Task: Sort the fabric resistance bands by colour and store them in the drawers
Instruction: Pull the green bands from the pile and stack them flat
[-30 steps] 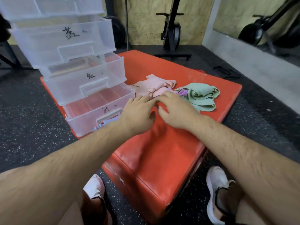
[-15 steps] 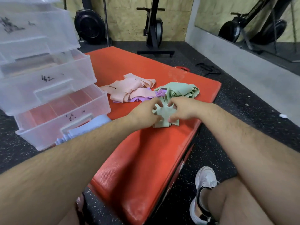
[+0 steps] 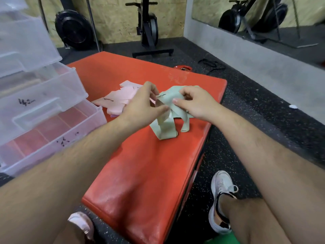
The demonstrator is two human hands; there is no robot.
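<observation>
Hands nearly touching over the middle of the mat: left hand (image 3: 142, 104) and right hand (image 3: 195, 103) both pinching the top of the same bunch of mint-green bands (image 3: 167, 125). Half a second back, same bunch lying flat under the fingers; now lifted, loops hanging down, lowest ends just brushing the orange gym mat (image 3: 140, 173). Reads as green getting pulled out as its own group, so probably mid-sort, nothing green stowed yet. Just left of the hands, pink bands (image 3: 117, 97) heaped on the mat, with a sliver of purple band (image 3: 113, 115) poking out underneath. Further left, clear plastic drawer unit with the bottom drawer (image 3: 44, 147) pulled well open and the middle drawer (image 3: 44, 95) partly out too. Can't tell from the scribbled labels which colour goes where. Beyond that, speckled rubber floor (image 3: 246, 103) and an exercise machine (image 3: 148, 25) by the wall.
</observation>
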